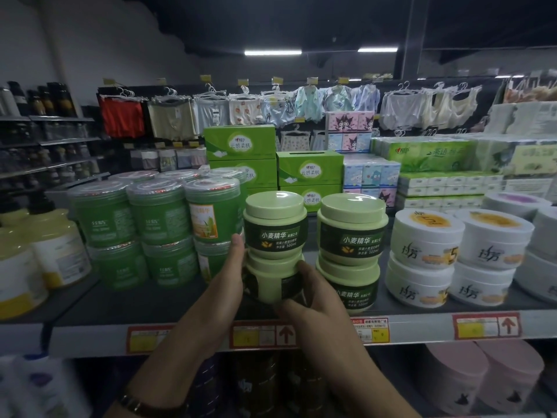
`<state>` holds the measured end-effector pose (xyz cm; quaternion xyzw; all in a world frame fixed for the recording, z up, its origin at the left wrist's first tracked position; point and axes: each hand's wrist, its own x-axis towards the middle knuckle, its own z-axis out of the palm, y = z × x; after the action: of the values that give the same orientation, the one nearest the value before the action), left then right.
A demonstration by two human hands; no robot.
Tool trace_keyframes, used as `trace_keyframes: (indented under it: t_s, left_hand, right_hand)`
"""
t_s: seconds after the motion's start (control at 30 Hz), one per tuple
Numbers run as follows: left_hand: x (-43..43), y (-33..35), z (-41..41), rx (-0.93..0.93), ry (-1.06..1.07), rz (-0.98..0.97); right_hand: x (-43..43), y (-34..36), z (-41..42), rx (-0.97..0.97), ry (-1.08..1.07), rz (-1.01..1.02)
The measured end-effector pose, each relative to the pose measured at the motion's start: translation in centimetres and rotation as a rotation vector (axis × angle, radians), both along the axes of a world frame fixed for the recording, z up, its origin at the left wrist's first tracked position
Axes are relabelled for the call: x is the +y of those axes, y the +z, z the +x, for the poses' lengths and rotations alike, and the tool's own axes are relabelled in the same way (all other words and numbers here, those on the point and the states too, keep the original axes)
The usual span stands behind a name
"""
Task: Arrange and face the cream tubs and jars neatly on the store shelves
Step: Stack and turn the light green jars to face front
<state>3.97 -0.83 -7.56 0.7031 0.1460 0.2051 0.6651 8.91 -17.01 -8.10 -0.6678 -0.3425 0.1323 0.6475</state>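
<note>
Centre frame, the left hand [233,267] and right hand [316,294] clasp the bottom jar [271,285], its label turned sideways; next, likely rotate it to match the top jar [275,227].

Both our forearms rise from below the lower jar [271,282], L from the lower left, R from the lower right. L hand [233,268] lies flat vs the jar's left side, palm inward, thumb straight up past the jar's lid. Its other fingers go round behind the jar, out of sight. R hand [316,297] grips the jar's right front w/ one finger curled near the top and the thumb tucked at the base. Dark band [141,402] on our L wrist, well below the jar.
</note>
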Motion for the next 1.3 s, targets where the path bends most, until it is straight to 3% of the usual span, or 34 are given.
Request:
trace_keyframes:
  t_s: [0.43, 0.83, 1.3]
  left_hand:
    - [-0.3, 0.5, -0.3, 0.063, 0.008, -0.033]
    - [1.2, 0.7, 3.3, -0.037, 0.033, -0.186]
    - [1.1, -0.1, 1.9, 0.010, 0.022, -0.055]
  right_hand:
    - [0.0, 0.3, 0.2, -0.031, -0.022, 0.011]
    - [-1.1, -1.2, -1.7, 0.055, 0.035, -0.035]
    - [-0.7, -1.5, -1.0, 0.054, -0.009, -0.046]
